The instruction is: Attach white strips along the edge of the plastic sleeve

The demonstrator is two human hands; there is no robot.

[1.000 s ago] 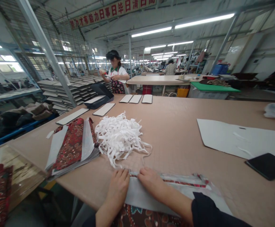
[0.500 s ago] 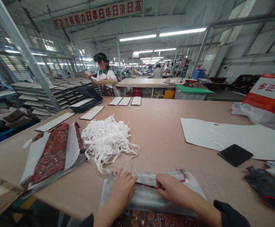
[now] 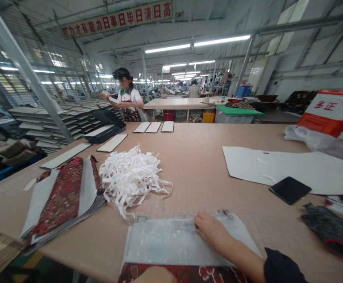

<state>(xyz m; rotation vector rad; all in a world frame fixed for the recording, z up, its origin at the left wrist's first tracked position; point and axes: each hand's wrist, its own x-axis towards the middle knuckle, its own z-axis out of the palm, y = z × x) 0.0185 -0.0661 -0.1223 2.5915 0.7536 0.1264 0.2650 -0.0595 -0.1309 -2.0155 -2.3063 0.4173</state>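
A fabric piece (image 3: 159,239) with a pale grey, slightly shiny upper part and a dark red floral lower strip lies flat at the table's near edge. My right hand (image 3: 211,230) rests near its top edge, fingers curled together and pressed on the fabric. Only a blurred part of my left hand (image 3: 156,275) shows at the bottom edge of the view, over the floral strip; its fingers are hidden. A heap of white ribbon strips (image 3: 132,177) lies just beyond the fabric. To the left sits a stack of similar floral fabric pieces (image 3: 62,196).
A white board (image 3: 280,169) with a black phone-like slab (image 3: 290,190) lies at right. Beside it are dark gloves (image 3: 327,226) and a red-white container (image 3: 324,112). Pale panels (image 3: 112,143) lie at the far left. A co-worker (image 3: 127,96) stands beyond the table.
My left hand has left the fabric's top edge and moved down towards me. The dark strip between my hands no longer shows, and the pale part lies flatter. My right hand has stayed in place.
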